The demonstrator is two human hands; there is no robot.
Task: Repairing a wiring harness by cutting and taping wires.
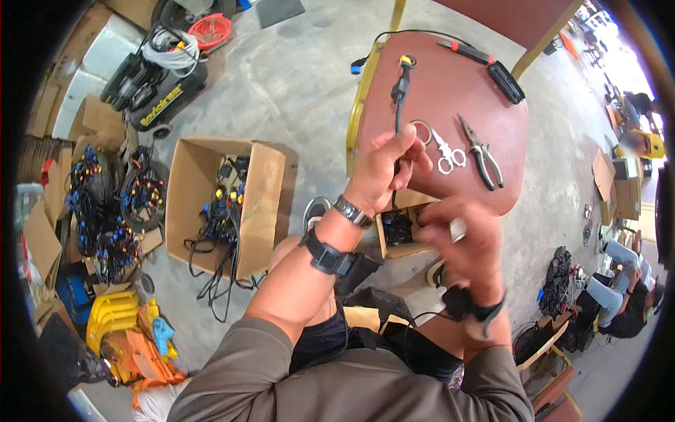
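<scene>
My left hand (pixel 387 165) is closed around a black cable (pixel 399 116) at the near left of a brown padded chair seat (pixel 450 70). Up from the fist, the cable runs to a dark connector (pixel 401 86) with a yellow end, lying on the seat. My right hand (pixel 464 235), smeared by motion, hovers just off the seat's near edge; its fingers cannot be made out. Silver scissors (pixel 447 153) lie to the right of my left hand. Beyond them rest long-nose pliers (pixel 481 153) with black and grey handles. A red-and-black tool (pixel 467 51) sits near a black case (pixel 506 82).
An open cardboard box (pixel 264 211) with wired connectors stands on the floor at left. A smaller box (pixel 404 246) holds black parts below my hands. Cable bundles (pixel 95 204) and a yellow plastic piece (pixel 112 313) are farther left. Another person (pixel 629 299) sits at far right.
</scene>
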